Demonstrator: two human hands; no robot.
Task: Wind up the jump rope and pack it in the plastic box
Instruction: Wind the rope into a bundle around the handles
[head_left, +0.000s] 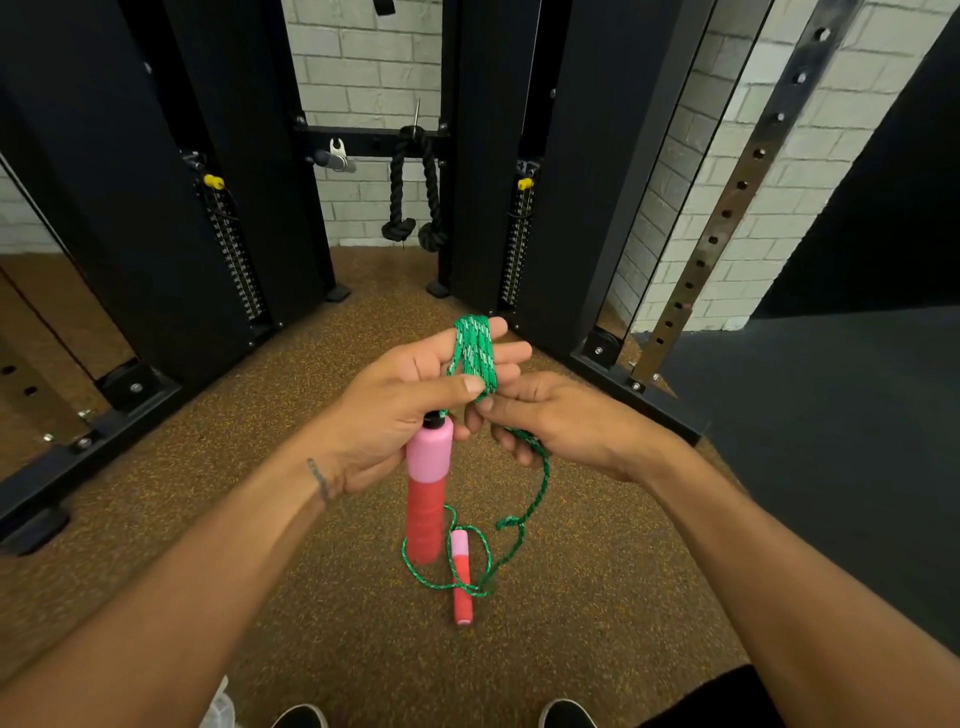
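A green braided jump rope with white flecks (475, 353) is held in front of the body, above a brown speckled rubber floor (311, 623). Several turns of it are wound around the stretched fingers of the left hand (410, 395), and the coil runs along the fingers, away from the person. The left fingers are held straight and close together, and the thumb is pressed on the coil near the palm.

One pink and red foam handle (429, 493) hangs from the left hand. Its long axis is almost upright: the black cap and the pink part are at the top, by the palm, and the red part points down to the floor.

The right hand (561, 431) is just beside the left one, with the fingers curled. The loose strand is pinched between its thumb and forefinger just under the coil. From there the rope drops in a curve to the floor, where it lies in loose loops.

The second pink and red handle (461, 577) lies flat on the floor among these loops. Its long axis runs away from the person, with the pink end farther and the red end nearer to the black shoes (566, 714).

A black weight machine frame (156, 208) and a white brick wall (363, 62) are seen behind.
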